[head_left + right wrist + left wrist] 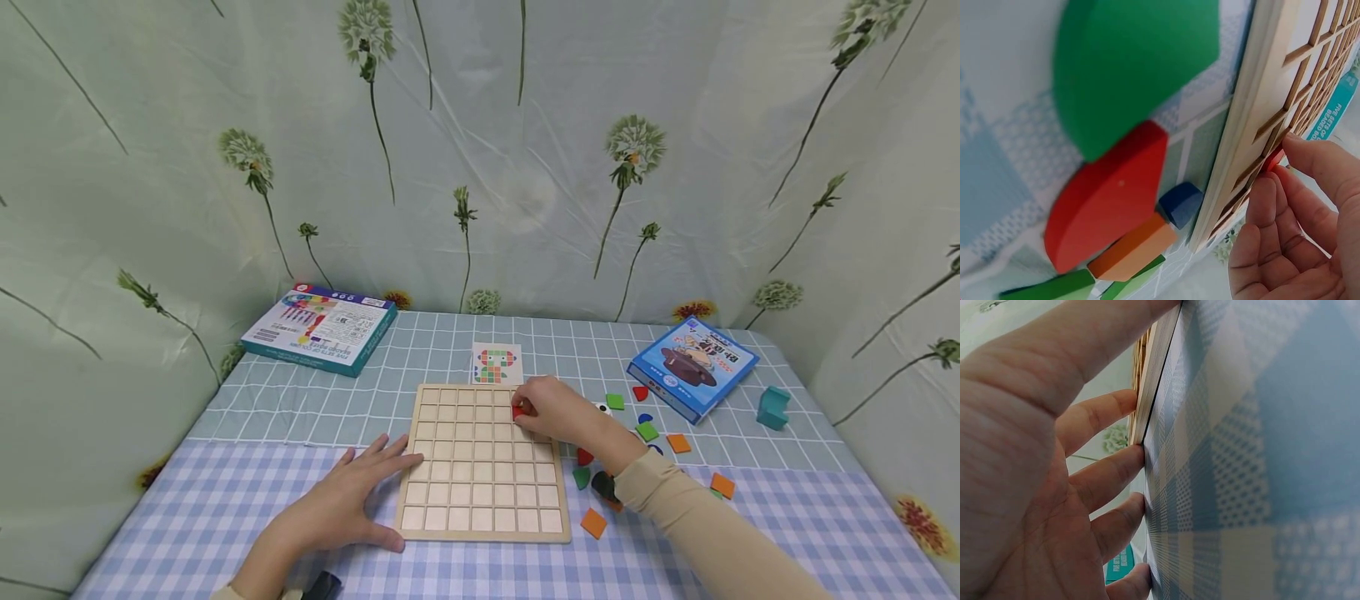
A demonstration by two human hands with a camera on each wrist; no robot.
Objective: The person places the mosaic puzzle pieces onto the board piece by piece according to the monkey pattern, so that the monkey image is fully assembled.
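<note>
A wooden grid board [482, 473] lies on the checked cloth, its square cells bare where I can see them. My right hand [555, 408] pinches a small red piece [517, 412] over the board's upper right cells; the right wrist view shows this red piece [1274, 159] between thumb and fingers. My left hand [341, 504] lies at the board's left side with fingers spread, thumb near the lower left corner. In the left wrist view, fingers of the left hand [1041, 469] touch the board's edge [1150, 378]. Behind the board is a pattern card [497, 364].
Loose coloured pieces lie right of the board, among them an orange square [593, 523], a green square [615, 402] and a red rounded piece [1113, 194]. A blue box [693, 367] and a teal object [772, 407] stand farther right. Another box [321, 327] lies back left.
</note>
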